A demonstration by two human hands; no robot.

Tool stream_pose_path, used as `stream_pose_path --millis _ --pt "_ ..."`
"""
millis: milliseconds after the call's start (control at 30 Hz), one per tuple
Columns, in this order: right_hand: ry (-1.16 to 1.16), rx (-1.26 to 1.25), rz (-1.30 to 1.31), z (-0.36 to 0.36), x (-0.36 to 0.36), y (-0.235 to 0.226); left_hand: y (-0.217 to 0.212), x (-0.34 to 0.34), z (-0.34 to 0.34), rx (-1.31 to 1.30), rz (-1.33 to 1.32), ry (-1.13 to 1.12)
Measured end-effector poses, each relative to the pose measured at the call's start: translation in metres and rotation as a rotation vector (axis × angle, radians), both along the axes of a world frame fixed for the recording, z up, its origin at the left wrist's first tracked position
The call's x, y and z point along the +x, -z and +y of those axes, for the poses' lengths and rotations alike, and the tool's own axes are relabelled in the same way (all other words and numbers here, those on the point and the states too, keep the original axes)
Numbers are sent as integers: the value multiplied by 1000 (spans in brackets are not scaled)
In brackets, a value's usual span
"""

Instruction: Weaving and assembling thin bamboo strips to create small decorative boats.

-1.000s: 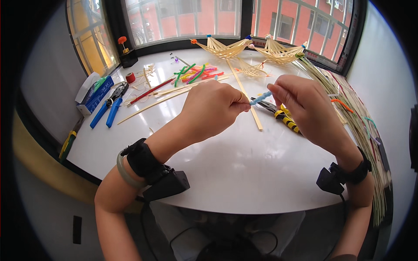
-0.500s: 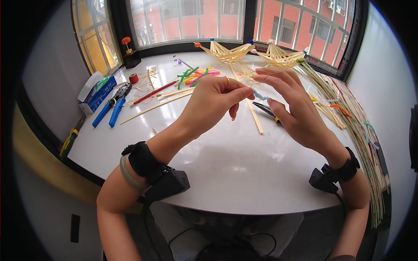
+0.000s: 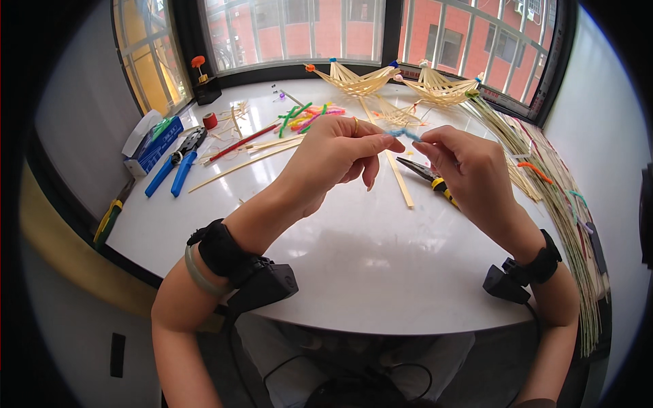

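A short light-blue pipe cleaner [image 3: 406, 133], looking twisted, is stretched between my two hands above the white table. My left hand [image 3: 335, 151] pinches one end between thumb and forefinger, with the other fingers curled below. The other end sits in the fingertips of my right hand [image 3: 476, 166], whose fingers are bent together. Just under the right hand lie needle-nose pliers [image 3: 441, 186] with yellow-and-black handles. A flat bamboo strip [image 3: 400, 183] runs along the table beneath the pipe cleaner. Beyond the hands are thin bamboo strips [image 3: 401, 112], partly hidden.
Two woven bamboo pieces [image 3: 360, 84] with coloured tips stand by the window. Coloured pipe cleaners [image 3: 299, 117] lie in a pile at centre left. Blue-handled pliers [image 3: 180, 162] and a blue-and-white box [image 3: 155, 151] are farther left. Long green stems [image 3: 571, 234] line the right edge.
My right hand has closed from spread fingers into a pinch on the pipe cleaner's right end. More of the needle-nose pliers shows. The left hand has barely moved.
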State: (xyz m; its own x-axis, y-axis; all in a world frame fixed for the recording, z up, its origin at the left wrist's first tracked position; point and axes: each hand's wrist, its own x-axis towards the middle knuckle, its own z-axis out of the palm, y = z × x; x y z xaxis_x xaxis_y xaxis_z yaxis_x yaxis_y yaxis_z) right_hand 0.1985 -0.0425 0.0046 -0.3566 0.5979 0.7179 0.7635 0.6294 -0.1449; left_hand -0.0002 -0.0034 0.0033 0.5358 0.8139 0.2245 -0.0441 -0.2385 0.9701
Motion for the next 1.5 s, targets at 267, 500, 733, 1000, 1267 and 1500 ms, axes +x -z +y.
stream_pose_path --millis 267,500,733,1000,1267,1500 --pt "121 519 -500 -16 -4 -14 4 4 1 237 201 -186" --pt "-232 -636 366 7 27 -37 5 1 -2 376 -77 153" --pt "-377 -1095 579 9 14 -11 8 5 2 400 -208 -49" --pt "0 -161 -72 -5 15 -37 -7 3 -6 754 555 -148" --pt "-475 -985 293 11 21 -6 8 6 6 506 -122 -103" --pt "-45 64 -256 7 26 -28 -10 4 -4 730 789 -311"
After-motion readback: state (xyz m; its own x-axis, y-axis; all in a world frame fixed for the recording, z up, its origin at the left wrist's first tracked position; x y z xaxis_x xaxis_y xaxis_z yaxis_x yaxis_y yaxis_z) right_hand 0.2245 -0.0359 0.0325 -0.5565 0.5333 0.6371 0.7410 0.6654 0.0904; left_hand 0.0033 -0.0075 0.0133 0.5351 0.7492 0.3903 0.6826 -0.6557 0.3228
